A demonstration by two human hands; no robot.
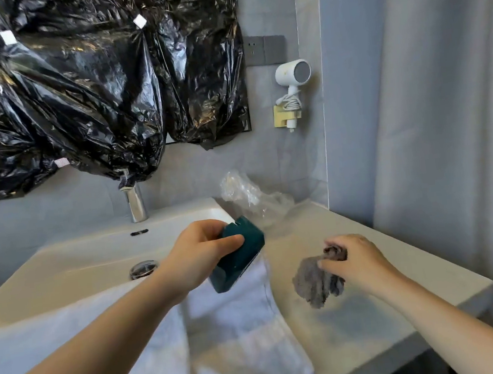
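My left hand grips a dark teal box-shaped object, tilted and lifted above the right edge of the white sink. Just below it a white towel hangs over the sink's front edge. On the pale countertop to the right, my right hand pinches a crumpled grey cloth, with the bunched top between its fingers and the cloth's lower part resting on the counter.
A chrome faucet stands behind the basin, and the drain plug sits in it. Black plastic sheeting covers the wall above. Crumpled clear plastic lies at the counter's back. A white hair dryer hangs on the wall.
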